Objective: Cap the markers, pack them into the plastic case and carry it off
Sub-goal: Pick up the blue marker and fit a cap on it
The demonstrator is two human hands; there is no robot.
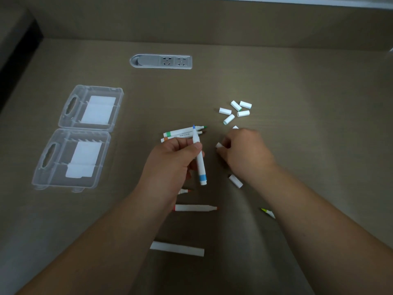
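My left hand holds an uncapped blue marker, tip pointing away from me. To its right, my right hand pinches a white cap just above the table. Behind the left hand lie a green marker and two more uncapped ones. A red marker, a capped white marker and a yellow-tipped marker lie nearer me. Several loose white caps are scattered at the back right, and another cap lies below my right wrist. The clear plastic case lies open at the left.
A grey socket strip is set into the brown table behind the markers. The table's left edge drops off beyond the case. A raised ledge runs along the back.
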